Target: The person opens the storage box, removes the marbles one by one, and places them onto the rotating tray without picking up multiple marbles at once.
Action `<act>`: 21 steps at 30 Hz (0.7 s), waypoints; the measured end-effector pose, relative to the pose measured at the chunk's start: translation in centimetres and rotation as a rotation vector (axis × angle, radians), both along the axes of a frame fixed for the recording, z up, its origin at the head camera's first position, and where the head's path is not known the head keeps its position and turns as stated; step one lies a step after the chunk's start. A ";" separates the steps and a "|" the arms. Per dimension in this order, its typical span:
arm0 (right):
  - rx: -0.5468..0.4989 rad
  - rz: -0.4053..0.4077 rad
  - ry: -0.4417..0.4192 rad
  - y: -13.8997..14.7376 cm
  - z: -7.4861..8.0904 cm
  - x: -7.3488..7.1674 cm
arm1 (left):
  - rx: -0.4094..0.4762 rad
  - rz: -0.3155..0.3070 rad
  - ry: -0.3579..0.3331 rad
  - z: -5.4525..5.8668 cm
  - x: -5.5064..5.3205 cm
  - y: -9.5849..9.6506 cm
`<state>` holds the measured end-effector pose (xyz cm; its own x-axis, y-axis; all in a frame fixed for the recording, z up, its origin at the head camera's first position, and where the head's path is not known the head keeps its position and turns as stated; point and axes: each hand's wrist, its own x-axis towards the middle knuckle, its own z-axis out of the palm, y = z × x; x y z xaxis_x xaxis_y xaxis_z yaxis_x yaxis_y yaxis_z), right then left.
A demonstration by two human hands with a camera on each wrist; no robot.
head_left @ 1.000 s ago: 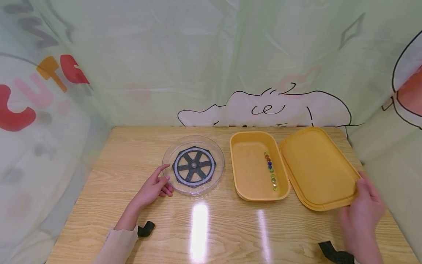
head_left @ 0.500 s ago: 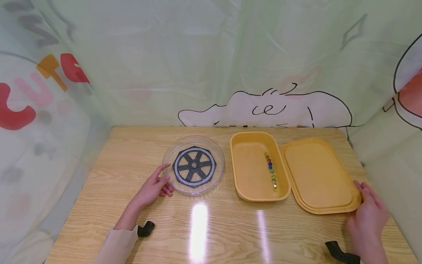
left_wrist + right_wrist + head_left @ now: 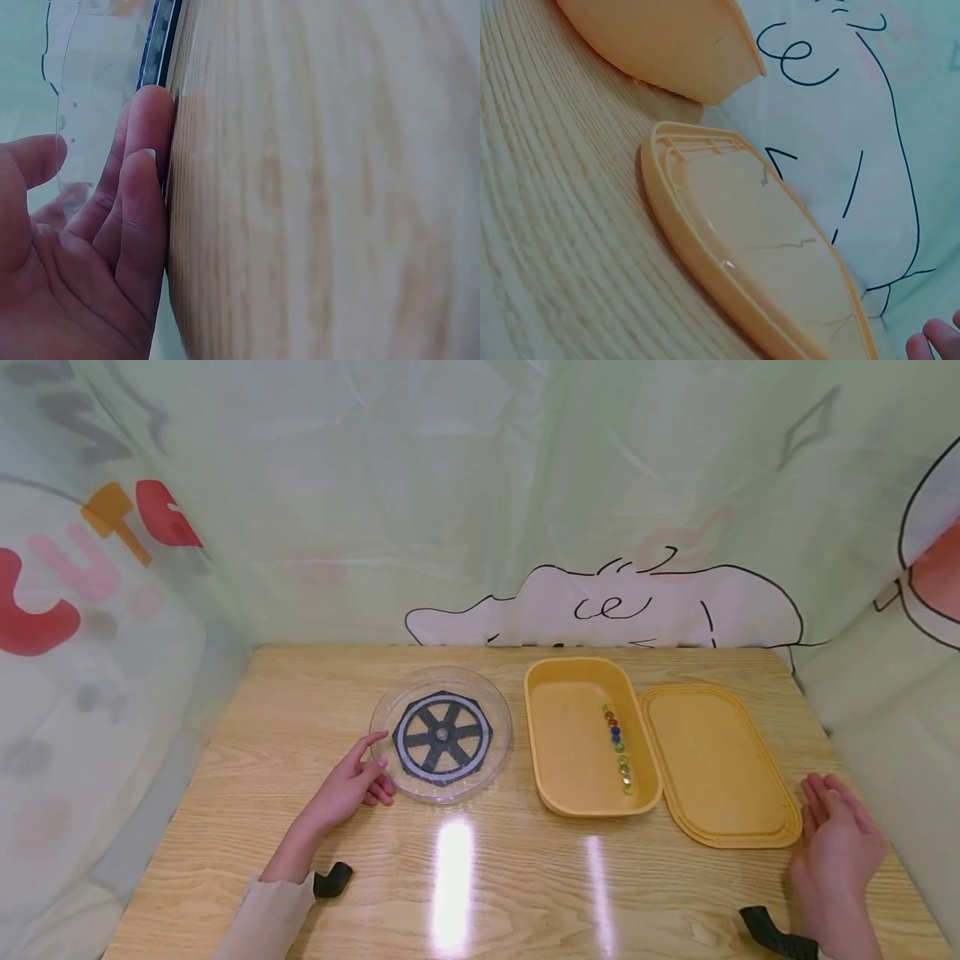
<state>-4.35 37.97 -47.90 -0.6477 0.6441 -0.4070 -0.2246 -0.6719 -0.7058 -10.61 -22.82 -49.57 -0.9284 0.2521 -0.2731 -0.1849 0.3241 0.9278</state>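
In the head view my left hand [image 3: 347, 787] rests at the left edge of a clear round disc [image 3: 491, 772] with a dark spoked wheel shape at its middle. The left wrist view shows the thumb and loosely bent fingers [image 3: 142, 202] around that edge, low against the tabletop. My right hand [image 3: 840, 839] lies palm up, holding nothing, just right of a yellow lid [image 3: 720, 768]. That lid sits flat on the table with its ridged side up. Left of it stands a yellow rectangular tub [image 3: 570, 752], with several coloured glass marbles [image 3: 617, 737] in a row along its right side.
The wooden table [image 3: 525, 893] reaches back to a printed curtain [image 3: 360, 527], which also hangs at both sides. Tub and lid nearly touch. A narrow strip of table separates the disc from the tub.
The lid has come down from a tilted hold to lie flat on the table. My right hand has let it go and drawn slightly right. My left hand has kept still.
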 end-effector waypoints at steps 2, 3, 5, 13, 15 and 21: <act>0.011 -0.010 0.009 -0.3 0.3 -0.1 | -0.004 -0.001 0.002 0.0 0.0 0.0; 0.013 -0.014 0.016 -0.5 0.5 -0.2 | -0.004 -0.001 0.004 0.0 0.1 0.0; 0.034 -0.012 0.023 -1.0 1.1 -0.4 | -0.003 0.001 0.008 -0.1 0.1 0.0; 0.360 0.118 -0.036 -4.1 4.3 -1.8 | 0.021 0.003 0.024 -0.3 0.2 0.0; 0.492 0.185 -0.053 -5.2 5.1 -2.3 | 0.023 0.000 0.024 -0.4 0.2 -0.1; 0.984 0.439 -0.135 -8.5 7.0 -4.0 | 0.022 0.001 0.012 -0.3 0.2 0.0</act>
<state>-8.40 29.52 -40.94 -0.8896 0.4503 0.0759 0.0171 0.1989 -0.9799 -10.39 -22.87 -49.87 -0.9319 0.2566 -0.2562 -0.1738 0.3037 0.9368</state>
